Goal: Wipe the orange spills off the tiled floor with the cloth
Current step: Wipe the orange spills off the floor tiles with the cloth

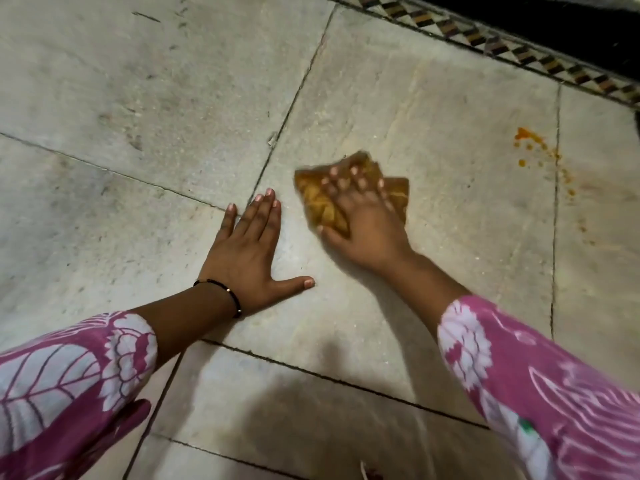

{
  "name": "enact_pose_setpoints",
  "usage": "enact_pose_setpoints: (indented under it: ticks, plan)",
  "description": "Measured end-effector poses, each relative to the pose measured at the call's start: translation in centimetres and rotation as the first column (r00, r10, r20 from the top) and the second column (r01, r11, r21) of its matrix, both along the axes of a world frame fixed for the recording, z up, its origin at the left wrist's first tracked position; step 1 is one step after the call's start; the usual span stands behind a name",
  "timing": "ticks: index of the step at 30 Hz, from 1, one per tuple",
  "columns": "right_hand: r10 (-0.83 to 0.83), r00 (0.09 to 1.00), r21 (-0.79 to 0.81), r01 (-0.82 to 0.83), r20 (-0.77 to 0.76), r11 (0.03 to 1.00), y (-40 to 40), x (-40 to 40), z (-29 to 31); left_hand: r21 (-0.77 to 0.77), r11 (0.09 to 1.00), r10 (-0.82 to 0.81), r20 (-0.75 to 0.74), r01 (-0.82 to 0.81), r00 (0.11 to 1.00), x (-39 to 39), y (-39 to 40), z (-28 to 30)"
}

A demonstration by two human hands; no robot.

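Head view shows the right hand point(363, 216) pressing the orange-stained cloth point(322, 202) flat on the tiled floor point(138, 81), fingers spread over it. Remaining orange spills point(526, 143) lie well to its right, strung along a grout line toward the person; this hand is nearer. Beside the cloth, the left hand point(249, 251) rests flat, empty.

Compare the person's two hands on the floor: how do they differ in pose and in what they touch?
The left hand lies flat on the bare floor, fingers straight and thumb spread; the right hand presses down on the cloth. The left hand looks sharp, the right hand blurred. Only the left wrist wears a bracelet. Both are palm down, with pink patterned sleeves.
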State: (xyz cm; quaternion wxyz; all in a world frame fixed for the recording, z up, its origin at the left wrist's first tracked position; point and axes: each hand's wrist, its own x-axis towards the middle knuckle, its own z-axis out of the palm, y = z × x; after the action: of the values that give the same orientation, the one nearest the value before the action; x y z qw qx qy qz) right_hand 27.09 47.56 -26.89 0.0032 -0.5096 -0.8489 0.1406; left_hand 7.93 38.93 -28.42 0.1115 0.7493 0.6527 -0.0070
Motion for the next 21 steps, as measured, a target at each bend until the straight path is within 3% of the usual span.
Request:
enact_pose_setpoints:
  ticks: [3,6,10,13,15,17,21]
  plan:
    - [0.106,0.994,0.002,-0.106,-0.026,0.994,-5.8,4.2,-0.1,0.005,1.000,-0.002,0.010,0.002,1.000,-0.2,0.0,-0.2]
    - [-0.018,1.000,-0.002,0.018,-0.015,1.000,-7.7,10.4,0.2,0.000,1.000,-0.002,0.028,0.002,1.000,-0.2,0.0,-0.3]
    - [-0.305,0.952,0.034,0.305,-0.017,0.952,-2.0,12.2,0.4,0.006,1.000,-0.002,0.027,0.002,1.000,-0.1,-0.1,-0.4]
    - [-0.412,0.911,0.019,0.412,0.006,0.911,6.0,8.9,-0.1,0.023,1.000,-0.006,0.019,0.005,1.000,-0.1,0.0,-0.5]
    - [-0.279,0.960,-0.037,0.279,0.011,0.959,9.7,5.5,-0.4,0.025,1.000,-0.009,0.010,0.009,1.000,-0.1,0.0,-0.5]
    - [-0.023,1.000,-0.084,0.023,0.005,0.996,10.6,3.1,-0.2,0.022,1.000,-0.005,0.007,0.005,1.000,-0.1,0.0,-0.5]
    - [0.361,0.932,-0.209,-0.349,0.019,0.913,6.3,7.2,1.6,0.014,1.000,-0.009,-0.013,0.010,1.000,0.1,0.1,-0.2]
